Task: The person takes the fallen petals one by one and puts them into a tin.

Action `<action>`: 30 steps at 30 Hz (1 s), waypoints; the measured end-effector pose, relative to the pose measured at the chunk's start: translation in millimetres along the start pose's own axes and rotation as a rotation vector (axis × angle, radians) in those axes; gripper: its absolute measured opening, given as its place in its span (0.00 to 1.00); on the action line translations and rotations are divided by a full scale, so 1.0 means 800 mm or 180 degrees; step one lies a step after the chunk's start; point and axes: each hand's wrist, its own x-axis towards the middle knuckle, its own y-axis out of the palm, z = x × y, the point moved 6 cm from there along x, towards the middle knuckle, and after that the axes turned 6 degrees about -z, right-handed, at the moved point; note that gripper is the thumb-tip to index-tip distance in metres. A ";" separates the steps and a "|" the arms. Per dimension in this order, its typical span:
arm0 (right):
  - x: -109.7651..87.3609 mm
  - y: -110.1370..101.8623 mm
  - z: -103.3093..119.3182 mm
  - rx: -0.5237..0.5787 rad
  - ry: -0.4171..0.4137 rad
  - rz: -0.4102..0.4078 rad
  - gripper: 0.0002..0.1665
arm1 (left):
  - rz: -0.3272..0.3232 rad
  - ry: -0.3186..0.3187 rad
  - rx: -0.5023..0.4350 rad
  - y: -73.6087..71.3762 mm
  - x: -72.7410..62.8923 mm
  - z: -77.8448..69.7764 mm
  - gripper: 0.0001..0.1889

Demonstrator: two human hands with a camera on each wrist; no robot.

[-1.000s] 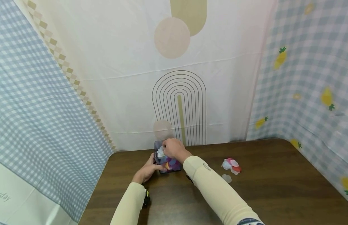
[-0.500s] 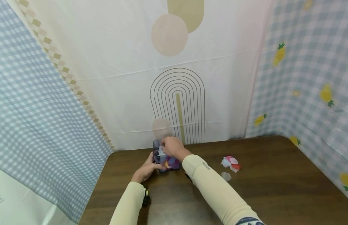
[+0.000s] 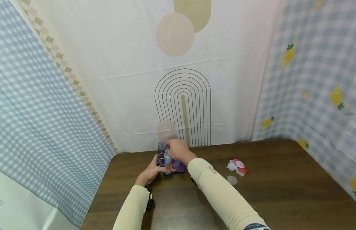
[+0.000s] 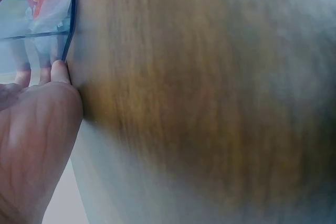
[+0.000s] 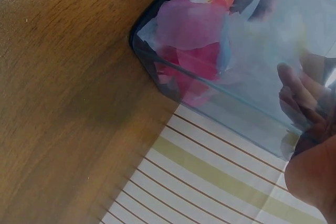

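A clear plastic container (image 3: 161, 147) with a dark rim stands at the back edge of the table, holding pink, purple, orange and pale artificial petals (image 3: 175, 165). My left hand (image 3: 150, 172) grips its left side, the thumb across the near face. In the left wrist view, fingertips of the left hand (image 4: 37, 135) show behind the see-through wall. My right hand (image 3: 178, 150) is at the container's top, its bent fingers reaching over the opening. Pale petals lie just below those fingertips; whether they still touch is hidden. The right wrist view shows the right hand (image 5: 315, 177) against the clear wall.
On the brown wooden table (image 3: 270, 191), a small pile of pink, red and white petals (image 3: 237, 167) lies to the right. One pale petal (image 3: 232, 180) is apart from it, nearer me. Patterned cloths (image 3: 132, 95) hang behind and at both sides.
The pale petals bunched at my right fingertips now sit lower and spread out inside the container. My left hand keeps its grip. The view has shifted slightly.
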 end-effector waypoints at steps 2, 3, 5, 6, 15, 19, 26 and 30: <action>0.000 -0.001 0.001 0.0022 -0.0001 -0.0018 0.19 | 0.0004 0.0001 -0.0017 0.000 -0.001 -0.001 0.50; 0.000 -0.001 0.001 0.0018 -0.0008 -0.0025 0.20 | 0.0003 0.0003 -0.0023 0.000 -0.001 -0.002 0.50; 0.000 -0.002 0.002 0.0013 -0.0013 -0.0035 0.21 | 0.0023 0.0030 -0.0024 0.000 -0.003 -0.004 0.51; -0.001 -0.002 0.002 0.0015 -0.0016 -0.0032 0.21 | 0.0033 0.0030 -0.0030 0.000 -0.004 -0.004 0.51; -0.004 -0.003 0.000 0.0176 0.0064 -0.0008 0.19 | 0.0047 0.0019 -0.0003 0.003 -0.005 -0.006 0.52; -0.005 -0.006 0.000 0.0246 0.0042 -0.0031 0.18 | 0.0026 -0.0005 -0.0016 0.003 -0.005 -0.006 0.52; -0.005 -0.007 0.000 0.0380 -0.0047 -0.0089 0.16 | 0.0035 0.0002 0.0046 0.003 -0.004 -0.005 0.53; -0.007 -0.009 -0.006 0.0710 -0.0140 -0.0235 0.14 | 0.0014 0.0023 0.0078 0.003 -0.004 -0.006 0.54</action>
